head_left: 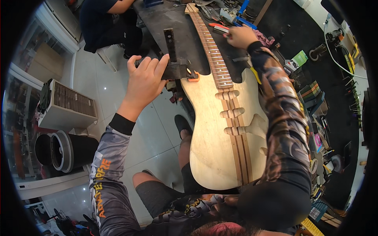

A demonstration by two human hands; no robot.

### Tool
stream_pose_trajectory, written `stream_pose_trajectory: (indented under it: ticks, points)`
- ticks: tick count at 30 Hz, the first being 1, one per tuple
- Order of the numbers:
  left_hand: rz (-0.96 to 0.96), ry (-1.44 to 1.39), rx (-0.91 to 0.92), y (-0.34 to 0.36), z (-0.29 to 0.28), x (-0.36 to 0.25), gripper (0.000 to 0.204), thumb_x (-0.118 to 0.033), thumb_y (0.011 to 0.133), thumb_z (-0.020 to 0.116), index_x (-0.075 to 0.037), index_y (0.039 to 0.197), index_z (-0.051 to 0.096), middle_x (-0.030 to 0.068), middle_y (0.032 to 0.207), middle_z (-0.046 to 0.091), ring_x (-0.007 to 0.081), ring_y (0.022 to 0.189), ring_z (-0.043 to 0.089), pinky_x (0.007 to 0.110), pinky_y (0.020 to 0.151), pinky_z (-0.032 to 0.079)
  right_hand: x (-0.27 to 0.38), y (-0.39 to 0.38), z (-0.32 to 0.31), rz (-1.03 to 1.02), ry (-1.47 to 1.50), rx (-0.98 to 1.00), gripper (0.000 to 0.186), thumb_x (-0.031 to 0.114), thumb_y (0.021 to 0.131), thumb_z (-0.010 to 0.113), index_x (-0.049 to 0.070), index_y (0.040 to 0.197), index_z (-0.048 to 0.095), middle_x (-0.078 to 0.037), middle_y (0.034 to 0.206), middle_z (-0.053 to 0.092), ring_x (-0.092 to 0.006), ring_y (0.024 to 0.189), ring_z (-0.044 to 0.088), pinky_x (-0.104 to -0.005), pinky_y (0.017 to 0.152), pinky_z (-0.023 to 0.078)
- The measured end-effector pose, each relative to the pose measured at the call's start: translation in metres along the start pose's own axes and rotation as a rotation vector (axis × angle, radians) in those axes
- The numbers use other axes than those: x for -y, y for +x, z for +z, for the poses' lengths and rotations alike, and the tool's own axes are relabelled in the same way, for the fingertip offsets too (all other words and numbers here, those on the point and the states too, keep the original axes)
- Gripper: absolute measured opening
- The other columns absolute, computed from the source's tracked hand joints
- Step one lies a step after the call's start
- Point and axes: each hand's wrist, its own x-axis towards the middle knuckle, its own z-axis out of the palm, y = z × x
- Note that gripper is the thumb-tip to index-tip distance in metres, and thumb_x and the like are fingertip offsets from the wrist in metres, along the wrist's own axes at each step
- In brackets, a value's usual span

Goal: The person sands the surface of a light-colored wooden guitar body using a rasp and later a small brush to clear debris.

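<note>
Nearest my camera, the dark right sleeve (275,204) fills the lower right. At its far end, my right hand (241,37) has its fingers curled beside a red-handled tool (218,27); I cannot tell whether they close on it. My left hand (147,74) meets a black clamp (175,70), fingers fanned apart; I cannot tell how firmly they grip. An orange pad (193,79) on that clamp sits at the guitar's left horn.

I see the guitar (208,133) between both arms, body toward me, neck running away over the dark surface (163,17). Its long axis leans slightly left, headstock farthest off. Three rounded slots and a larger hollow are cut into its face.

Farther out, a small pale box (228,15) holds bits too small to identify. On the floor at left, a black bin (84,149) has a grey rim; its contents I can't make out.
</note>
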Motion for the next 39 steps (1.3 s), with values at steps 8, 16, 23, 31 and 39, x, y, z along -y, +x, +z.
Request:
stream_pose_trajectory:
  ticks: [8, 16, 23, 31, 39]
  points:
    - [0.03, -0.014, -0.009, 0.008, -0.002, 0.003, 0.068, -0.015, 0.072, 0.083, -0.01, 0.135, 0.059, 0.001, 0.1, 0.061, 0.0198, 0.102, 0.061, 0.049, 0.109, 0.034, -0.064, -0.077, -0.012, 0.223, -0.1, 0.146, 0.062, 0.062, 0.101, 0.056, 0.005, 0.112, 0.076, -0.017, 0.096, 0.078, -0.0342, 0.091, 0.074, -0.0473, 0.09, 0.054]
    - [0.034, -0.008, -0.056, 0.013, 0.007, -0.005, 0.067, -0.017, 0.072, 0.083, -0.011, 0.136, 0.06, 0.0007, 0.103, 0.062, 0.0194, 0.104, 0.062, 0.049, 0.111, 0.033, -0.04, -0.005, 0.052, 0.072, -0.082, -0.232, 0.031, 0.018, 0.096, 0.057, 0.012, 0.127, 0.06, -0.011, 0.126, 0.066, -0.0335, 0.104, 0.071, -0.0505, 0.089, 0.053]
    - [0.008, 0.077, -0.049, 0.004, 0.006, 0.004, 0.067, -0.019, 0.075, 0.081, -0.013, 0.138, 0.061, -0.0009, 0.101, 0.063, 0.0176, 0.101, 0.063, 0.05, 0.111, 0.032, -0.036, 0.005, 0.069, 0.221, -0.099, -0.159, 0.045, 0.053, 0.101, 0.061, 0.012, 0.117, 0.066, -0.012, 0.119, 0.072, -0.0354, 0.116, 0.066, -0.0552, 0.092, 0.054]
    - [0.018, 0.15, -0.109, 0.01, 0.014, 0.001, 0.071, -0.021, 0.074, 0.083, -0.016, 0.142, 0.062, -0.0029, 0.087, 0.056, 0.0145, 0.091, 0.061, 0.048, 0.11, 0.032, -0.029, 0.008, 0.067, 0.418, -0.249, -0.457, 0.033, 0.04, 0.098, 0.065, 0.011, 0.114, 0.066, -0.015, 0.118, 0.059, -0.042, 0.114, 0.065, -0.0577, 0.09, 0.053]
    - [-0.008, 0.182, -0.085, 0.001, 0.016, 0.005, 0.075, -0.019, 0.073, 0.086, -0.019, 0.144, 0.061, -0.0042, 0.086, 0.057, 0.0138, 0.091, 0.061, 0.048, 0.111, 0.031, 0.11, 0.014, -0.01, 0.325, 0.605, 0.127, 0.09, 0.059, 0.092, 0.067, -0.009, 0.146, 0.045, -0.035, 0.121, 0.071, -0.0449, 0.113, 0.072, -0.0469, 0.096, 0.056]
